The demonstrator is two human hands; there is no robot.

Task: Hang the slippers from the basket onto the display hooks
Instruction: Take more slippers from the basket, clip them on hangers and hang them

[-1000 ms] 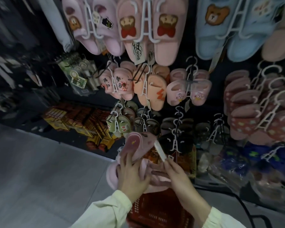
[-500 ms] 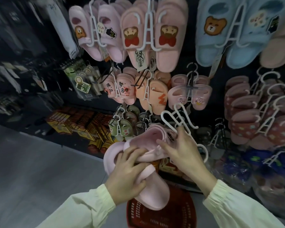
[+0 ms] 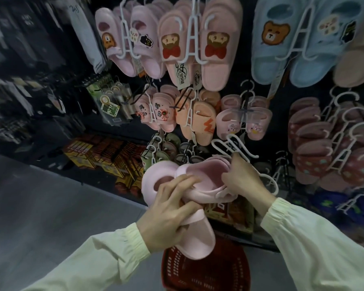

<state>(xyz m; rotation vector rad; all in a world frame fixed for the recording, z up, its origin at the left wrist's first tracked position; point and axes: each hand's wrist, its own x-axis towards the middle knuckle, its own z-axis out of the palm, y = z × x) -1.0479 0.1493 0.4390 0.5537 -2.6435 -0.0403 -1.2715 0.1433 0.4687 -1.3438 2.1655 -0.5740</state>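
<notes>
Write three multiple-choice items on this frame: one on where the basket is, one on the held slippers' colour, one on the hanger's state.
1. Where is the red basket?
A) low in the view, under the hands
B) hung on the top row
C) on the left shelves

2. What colour are the slippers being held?
A) blue
B) pink
C) green

3. The white hanger is:
A) on a display hook
B) in the basket
C) off the hooks, at the right hand

Answers:
1 A, it shows beneath the left hand.
2 B, both are plain pink.
3 C, its hook end stands free above the right hand's fingers.
</notes>
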